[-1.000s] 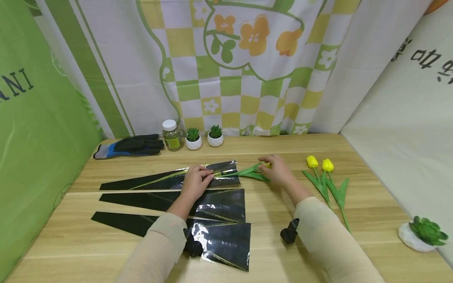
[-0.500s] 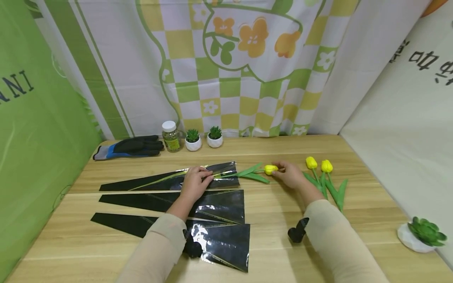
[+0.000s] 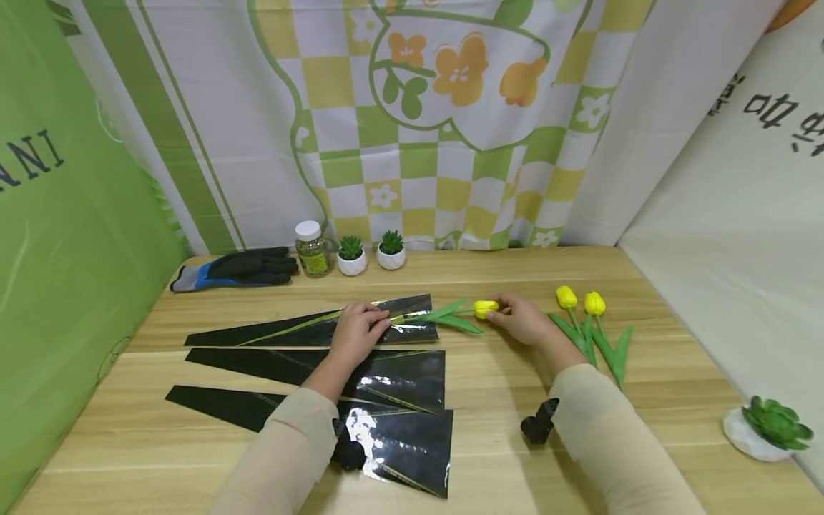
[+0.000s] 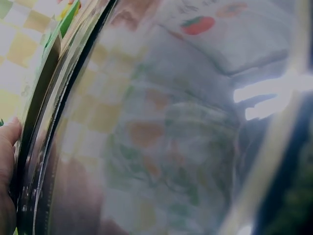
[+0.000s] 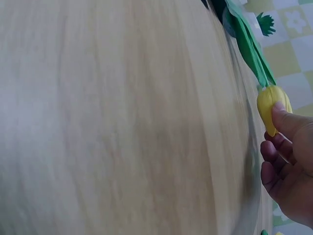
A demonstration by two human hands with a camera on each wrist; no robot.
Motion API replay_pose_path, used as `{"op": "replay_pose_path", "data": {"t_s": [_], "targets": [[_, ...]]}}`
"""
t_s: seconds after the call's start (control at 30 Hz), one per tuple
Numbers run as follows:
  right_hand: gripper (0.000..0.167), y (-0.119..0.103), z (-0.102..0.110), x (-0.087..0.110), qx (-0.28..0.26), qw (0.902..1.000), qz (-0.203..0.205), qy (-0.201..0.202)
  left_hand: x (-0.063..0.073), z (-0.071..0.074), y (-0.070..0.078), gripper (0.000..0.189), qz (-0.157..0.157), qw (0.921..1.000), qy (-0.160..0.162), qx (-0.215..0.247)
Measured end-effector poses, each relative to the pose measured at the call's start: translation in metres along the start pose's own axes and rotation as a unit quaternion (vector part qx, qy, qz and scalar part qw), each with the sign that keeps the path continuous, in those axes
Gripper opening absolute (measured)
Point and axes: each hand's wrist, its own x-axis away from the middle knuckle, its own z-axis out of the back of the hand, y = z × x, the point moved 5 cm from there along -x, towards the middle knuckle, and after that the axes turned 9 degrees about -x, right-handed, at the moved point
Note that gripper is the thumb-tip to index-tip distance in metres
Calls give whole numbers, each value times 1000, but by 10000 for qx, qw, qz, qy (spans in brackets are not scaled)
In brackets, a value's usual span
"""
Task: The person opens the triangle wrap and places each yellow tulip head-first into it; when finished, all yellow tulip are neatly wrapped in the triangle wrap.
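A yellow artificial tulip (image 3: 486,309) lies sideways at the sleeve's mouth, its stem inside and its green leaves partly in it. My right hand (image 3: 520,320) pinches the bloom between thumb and fingers; in the right wrist view the thumb presses on the yellow bloom (image 5: 270,105). My left hand (image 3: 356,335) pinches the farthest black flower sleeve (image 3: 302,331) near its wide end, beside the stem. Part of the sleeve is hidden under that hand. Two more black sleeves, a middle one (image 3: 412,372) and a near one (image 3: 412,447), lie below it, partly under the left arm.
Two yellow tulips (image 3: 595,303) lie to the right, partly behind the right arm. Along the back stand a glove (image 3: 247,266), a lidded jar (image 3: 312,250) and two small potted succulents (image 3: 391,250). Another succulent (image 3: 769,428) sits at the right edge of the wooden table (image 3: 489,465).
My right hand first shifts from the leaves rightward to the bloom. It then pushes the tulip slightly left, further into the sleeve. My left hand stays nearly in place.
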Motion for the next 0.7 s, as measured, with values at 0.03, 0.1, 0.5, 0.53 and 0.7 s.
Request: {"op": "replay_pose_path", "data": {"t_s": [0.03, 0.1, 0.5, 0.53, 0.7], "targets": [[44, -2, -1, 0, 3, 10000, 20, -3, 0, 1, 1, 26, 0, 10000, -21, 8], [43, -5, -4, -1, -25, 10000, 55, 8, 0, 2, 3, 27, -4, 10000, -57, 10], [40, -24, -26, -7, -145, 9995, 231, 136, 0, 5, 10, 26, -19, 10000, -90, 3], [40, -25, -28, -8, -148, 9994, 274, 147, 0, 5, 10, 26, -3, 9999, -115, -4], [37, -30, -37, -10, -294, 9987, 385, 162, -1, 4, 10, 26, 41, 9998, -166, -81]]}}
